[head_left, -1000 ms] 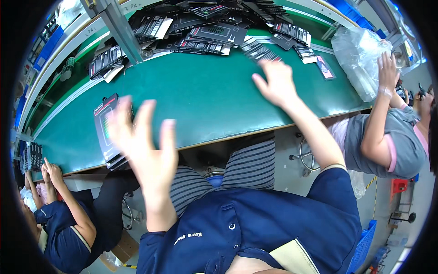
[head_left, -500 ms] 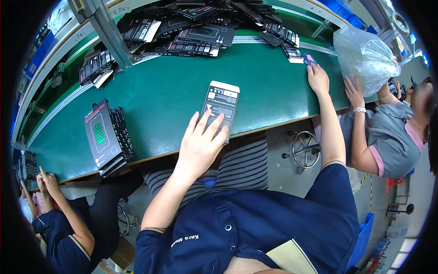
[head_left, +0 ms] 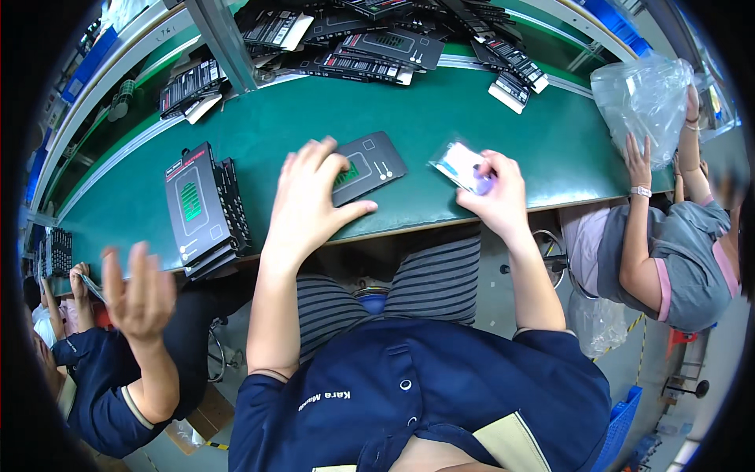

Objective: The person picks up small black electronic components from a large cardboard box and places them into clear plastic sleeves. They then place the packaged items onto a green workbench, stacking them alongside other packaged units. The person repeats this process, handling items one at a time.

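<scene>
A flat black box [head_left: 377,161] with a green battery picture lies face up on the green worktable [head_left: 425,110]. Over its left end my left hand [head_left: 303,208] is spread, fingers and thumb apart, hiding part of the picture. Just right of the box, a small clear plastic packet [head_left: 458,163] with white and blue contents is pinched between the thumb and fingers of my right hand [head_left: 503,195], above the table near its front edge. Something purple shows at those fingertips.
Similar boxes [head_left: 197,204] stand stacked at left. A pile of black boxes [head_left: 385,47] lies at the back, beside a metal post [head_left: 224,47]. At right a co-worker's hand [head_left: 637,161] touches a clear bag [head_left: 637,102]. Another co-worker's raised hand [head_left: 140,295] is at left.
The box now shows its battery-picture face and lies at a different angle. My right hand has come from the back right to beside it, with the packet. The left co-worker's hand has risen.
</scene>
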Tool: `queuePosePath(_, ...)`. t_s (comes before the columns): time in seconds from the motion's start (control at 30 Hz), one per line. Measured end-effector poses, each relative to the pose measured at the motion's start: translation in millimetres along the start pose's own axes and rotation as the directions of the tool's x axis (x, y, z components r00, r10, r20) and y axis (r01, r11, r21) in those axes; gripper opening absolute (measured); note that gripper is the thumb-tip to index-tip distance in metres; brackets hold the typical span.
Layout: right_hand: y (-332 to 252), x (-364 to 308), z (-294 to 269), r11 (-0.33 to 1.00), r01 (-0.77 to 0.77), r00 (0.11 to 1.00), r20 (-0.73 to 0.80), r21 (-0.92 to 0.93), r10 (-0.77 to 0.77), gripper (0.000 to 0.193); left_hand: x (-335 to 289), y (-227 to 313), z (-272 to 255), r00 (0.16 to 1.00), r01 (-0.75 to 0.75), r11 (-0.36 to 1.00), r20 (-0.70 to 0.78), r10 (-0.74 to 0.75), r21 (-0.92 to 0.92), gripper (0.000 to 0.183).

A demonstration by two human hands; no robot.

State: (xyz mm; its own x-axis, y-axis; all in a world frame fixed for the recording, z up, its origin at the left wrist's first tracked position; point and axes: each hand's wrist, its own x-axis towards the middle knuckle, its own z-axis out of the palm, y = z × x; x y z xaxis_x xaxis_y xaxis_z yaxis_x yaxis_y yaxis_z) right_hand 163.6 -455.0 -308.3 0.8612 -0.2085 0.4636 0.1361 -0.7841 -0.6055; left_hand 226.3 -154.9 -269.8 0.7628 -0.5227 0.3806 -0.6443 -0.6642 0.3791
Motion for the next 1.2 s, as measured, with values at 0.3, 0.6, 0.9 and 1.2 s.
queuePosePath(0.3, -6.0, 18.6, 6.7, 0.999, -0.037, 0.992, 0.124, 0.038, 0.032, 0.04, -4.0, 38.8, -35.7, 0.983, -0.066, 0.982, 0.16, 0.095, -0.179, 0.025)
queuePosePath(0.6, -28.0, 11.8, 6.1, 0.989, 0.098, 0.957, 0.263, 0.115, -0.126, 0.04, 1.7, 17.5, 11.3, 0.987, -0.095, 0.995, 0.125, 0.097, -0.021, 0.076)
queuePosePath(0.9, -30.2, 21.0, 20.3, 0.892, 0.213, 0.734, 0.538, 0.397, -0.415, 0.053, 7.8, 9.0, 14.1, 0.981, -0.128, 0.991, 0.142, 0.134, -0.051, 0.083)
queuePosePath(1.2, -99.3, 13.6, 24.5, 0.435, 0.007, 0.992, 0.047, 0.9, -0.114, 0.04, 6.4, 30.1, 6.1, 0.931, -0.064, 0.898, -0.35, -0.103, -0.436, 0.095)
